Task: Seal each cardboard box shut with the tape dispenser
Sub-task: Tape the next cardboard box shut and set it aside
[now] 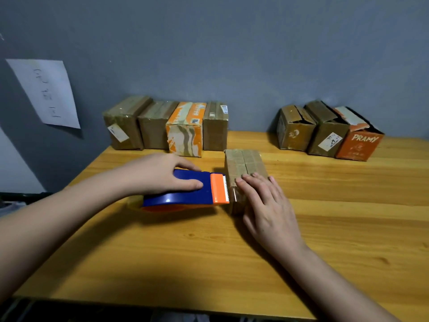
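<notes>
Left hand (160, 174) grips the blue-and-orange tape dispenser (185, 190), fingers curled over its blue body, thumb along the near side. Dispenser's orange toothed end sits against the left side of a small cardboard box (242, 163) at mid-table. Right hand (267, 205) lies flat on the near end of that box, fingers straight and together, pressing down. Box top flaps are closed, seam running lengthwise; tape at the near edge looks shiny, possibly a fresh strip, hard to tell. Wooden table (325, 228) under everything. Four boxes in a row at back left (166, 126), touching each other, tops shut. Three boxes at back right (325, 133), flaps torn or loose, the rightmost orange. Paper sheet (44, 91) on the grey wall at left.
</notes>
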